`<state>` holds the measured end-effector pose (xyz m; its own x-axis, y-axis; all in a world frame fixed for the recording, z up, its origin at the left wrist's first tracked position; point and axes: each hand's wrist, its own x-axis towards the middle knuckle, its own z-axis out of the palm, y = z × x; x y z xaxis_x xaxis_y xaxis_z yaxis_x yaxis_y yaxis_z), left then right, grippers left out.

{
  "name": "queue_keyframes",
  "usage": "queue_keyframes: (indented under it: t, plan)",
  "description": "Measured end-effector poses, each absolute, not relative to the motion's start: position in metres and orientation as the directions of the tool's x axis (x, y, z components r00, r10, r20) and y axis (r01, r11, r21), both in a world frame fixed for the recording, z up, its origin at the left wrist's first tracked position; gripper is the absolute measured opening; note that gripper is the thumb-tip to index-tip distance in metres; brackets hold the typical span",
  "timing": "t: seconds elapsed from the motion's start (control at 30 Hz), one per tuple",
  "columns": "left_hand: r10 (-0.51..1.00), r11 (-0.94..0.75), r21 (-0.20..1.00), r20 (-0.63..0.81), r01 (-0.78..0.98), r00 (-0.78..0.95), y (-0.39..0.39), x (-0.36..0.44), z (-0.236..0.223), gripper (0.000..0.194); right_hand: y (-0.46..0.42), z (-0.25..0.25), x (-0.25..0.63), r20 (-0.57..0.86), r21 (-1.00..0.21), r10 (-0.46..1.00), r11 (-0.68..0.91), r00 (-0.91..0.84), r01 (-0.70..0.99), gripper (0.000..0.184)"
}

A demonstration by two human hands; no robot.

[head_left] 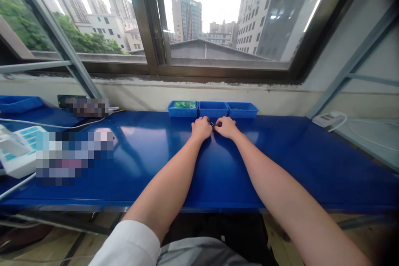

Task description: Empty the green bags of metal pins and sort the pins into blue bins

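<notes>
My left hand point(202, 128) and my right hand point(226, 127) are close together over the blue table, just in front of the bins. Between their fingertips is a small dark piece point(212, 124) with a light glint, too small to name. The fingers of both hands are curled and closed around it. The left bin point(183, 113) contains green packaging, and the middle bin point(213, 114) sits directly beyond my hands. Small dark items lie in the right bin point(242, 114), but their kind cannot be made out.
The blue table point(143, 166) runs beneath a window. A power strip point(329, 119) with a white cable lies at the right, by a metal frame post. At the left are a white tray with blue slots point(23, 158), another blue bin point(20, 103), cables and blurred-out items.
</notes>
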<state>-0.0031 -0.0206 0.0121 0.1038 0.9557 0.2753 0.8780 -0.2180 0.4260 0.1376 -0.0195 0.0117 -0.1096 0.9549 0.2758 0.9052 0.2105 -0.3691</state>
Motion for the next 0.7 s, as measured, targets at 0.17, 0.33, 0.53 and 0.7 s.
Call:
queue_keyframes:
  t: [0.17, 0.33, 0.53, 0.7]
  plan:
    - [0.95, -0.239, 0.365, 0.281, 0.9, 0.138, -0.021, -0.003, 0.011, 0.028, -0.02, 0.013, 0.136, 0.246, -0.312, 0.964, 0.174, -0.097, 0.934, 0.021]
    - [0.937, -0.277, 0.36, 0.308, 0.891, 0.167, -0.021, -0.004, 0.01, 0.025, -0.021, 0.013, 0.136, 0.26, -0.258, 0.963, 0.135, -0.065, 0.957, 0.023]
    - [0.94, -0.266, 0.359, 0.301, 0.895, 0.159, -0.022, -0.004, 0.01, 0.024, -0.016, 0.006, 0.141, 0.265, -0.33, 0.964, 0.089, 0.001, 0.94, 0.02]
    - [0.938, -0.251, 0.412, 0.327, 0.876, 0.116, -0.019, -0.003, 0.008, 0.028, -0.01, 0.002, 0.143, 0.358, -0.423, 0.93, 0.237, -0.079, 0.875, 0.02]
